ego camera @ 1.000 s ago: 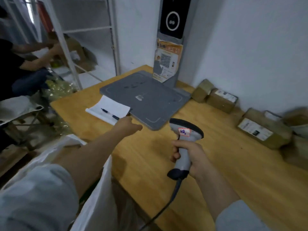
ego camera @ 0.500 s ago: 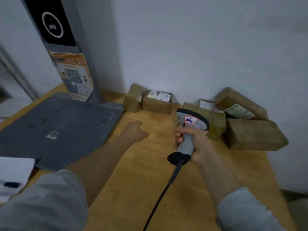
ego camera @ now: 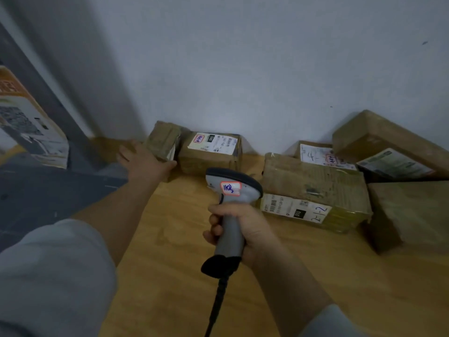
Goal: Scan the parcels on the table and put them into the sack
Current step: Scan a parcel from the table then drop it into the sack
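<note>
Reaching farther than before, the left hand [ego camera: 143, 162] now touches the small parcel [ego camera: 163, 140] at the row's far-left end against the wall [ego camera: 243, 69], fingers spread. Nearer and rightward, the right hand [ego camera: 246, 229] grips the scanner [ego camera: 230, 190] by its handle.

Sticker [ego camera: 230, 188] on your scanner [ego camera: 229, 233]: red border, blue handwriting, "110" plus one unclear character.

Front parcel [ego camera: 313, 183], toward the table's right edge: its side label [ego camera: 297, 211] carries a barcode, "010" in white on black, and handwritten "2-1-2".

Far-edge parcel [ego camera: 209, 161]: its top label [ego camera: 213, 143] has a black box with three digits, not sure which, and a red stamp, illegible.

Rear parcel [ego camera: 320, 155]: handwritten "4-", red stamp.

Poster [ego camera: 29, 122], left edge: QR code, text blurred.
</note>
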The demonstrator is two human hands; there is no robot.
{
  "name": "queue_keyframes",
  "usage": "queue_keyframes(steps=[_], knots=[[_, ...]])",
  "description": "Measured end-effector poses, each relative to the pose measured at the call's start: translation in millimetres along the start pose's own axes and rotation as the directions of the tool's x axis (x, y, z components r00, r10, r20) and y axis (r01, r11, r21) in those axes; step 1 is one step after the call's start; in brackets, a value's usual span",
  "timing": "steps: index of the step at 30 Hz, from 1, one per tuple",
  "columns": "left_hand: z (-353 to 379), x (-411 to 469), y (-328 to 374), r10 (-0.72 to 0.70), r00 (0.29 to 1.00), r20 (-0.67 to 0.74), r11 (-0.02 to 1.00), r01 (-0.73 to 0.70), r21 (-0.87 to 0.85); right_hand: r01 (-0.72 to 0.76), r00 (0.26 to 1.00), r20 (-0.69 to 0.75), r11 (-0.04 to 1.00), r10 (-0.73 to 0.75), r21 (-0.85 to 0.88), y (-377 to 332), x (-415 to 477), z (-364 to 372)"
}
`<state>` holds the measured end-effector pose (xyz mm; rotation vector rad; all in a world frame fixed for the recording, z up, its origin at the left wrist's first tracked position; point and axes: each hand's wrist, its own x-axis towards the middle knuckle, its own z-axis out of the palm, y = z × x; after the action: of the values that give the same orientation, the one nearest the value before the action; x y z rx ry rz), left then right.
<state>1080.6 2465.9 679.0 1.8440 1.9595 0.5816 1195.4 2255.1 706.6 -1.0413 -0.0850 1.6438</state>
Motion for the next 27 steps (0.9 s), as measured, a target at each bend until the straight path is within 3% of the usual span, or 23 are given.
queue_keyframes(steps=[3, 7, 9, 14, 23, 27], knots=[[6.0, 17.7, -0.2, 0.015, 1.000, 0.000, 0.999, -0.015, 0.040, -0.013, 1.000, 0.026, 1.000, 0.014, -0.014, 3.2, 12.1, -3.6], [-2.7, 25.1, -4.2, -0.001, 0.998, 0.061, 1.000, 0.002, -0.018, -0.005, 1.000, 0.029, 0.999, 0.006, -0.036, 6.1, 15.5, -6.7], [-4.0, 21.8, -16.7, -0.029, 0.997, 0.077, 0.991, 0.039, -0.125, -0.006, 1.000, 0.011, 0.999, 0.006, -0.040, 10.2, 11.9, -7.5], [-19.7, -32.0, -45.2, -0.152, 0.977, 0.151, 0.821, 0.209, -0.531, 0.000, 1.000, -0.028, 0.996, -0.003, -0.089, 25.8, -17.1, 3.1], [-98.9, -150.0, -89.2, -0.113, 0.942, 0.316, 0.585, 0.320, -0.745, 0.079, 0.994, -0.047, 0.964, -0.094, -0.253, 69.8, -115.7, 37.3], [-141.8, -188.9, -119.0, -0.058, 0.932, 0.358, 0.543, 0.331, -0.772, 0.065, 0.997, -0.022, 0.944, -0.076, -0.323, 99.0, -163.1, 58.4]])
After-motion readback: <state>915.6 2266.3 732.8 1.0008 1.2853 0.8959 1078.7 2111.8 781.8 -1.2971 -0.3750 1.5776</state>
